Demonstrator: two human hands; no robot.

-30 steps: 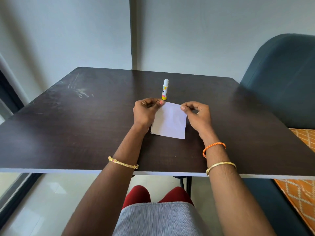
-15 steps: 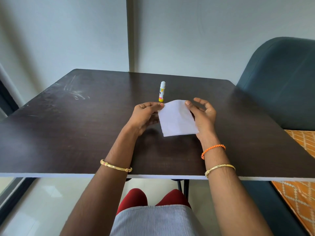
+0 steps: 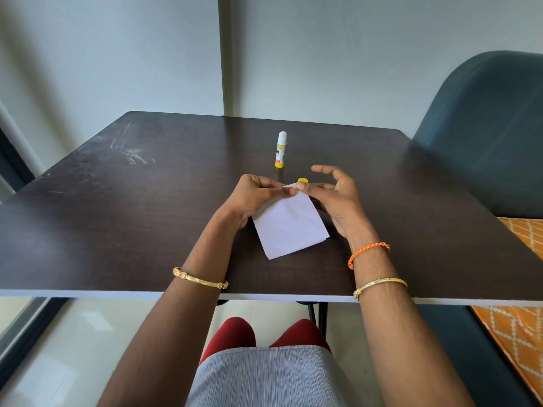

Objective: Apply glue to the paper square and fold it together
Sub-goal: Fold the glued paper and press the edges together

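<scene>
Near the middle of the dark wooden table (image 3: 117, 218), a white paper square (image 3: 289, 227) sits between the two hands, folded over so that layered edges show at its near right corner. Its far corner is lifted and its near end seems to rest on the tabletop, though the angle makes that hard to confirm. Both hands meet at that far corner. The left hand (image 3: 255, 198) has its fingers curled and pinches the paper's top edge with thumb and fingertip. The right hand (image 3: 335, 198) pinches the same corner between thumb and forefinger, while its other fingers spread loosely above the table.

Just behind the pinched corner lies a small yellow cap (image 3: 302, 180), partly hidden by the fingers. Farther back, a glue stick (image 3: 281, 149) stands upright on the table, well apart from the paper, with a white top and a yellow base.

A gold bangle (image 3: 199, 279) circles the left wrist; an orange braided band (image 3: 368, 252) and a second gold bangle (image 3: 380, 284) circle the right. A dark teal chair (image 3: 484, 127) stands at the table's right side.
</scene>
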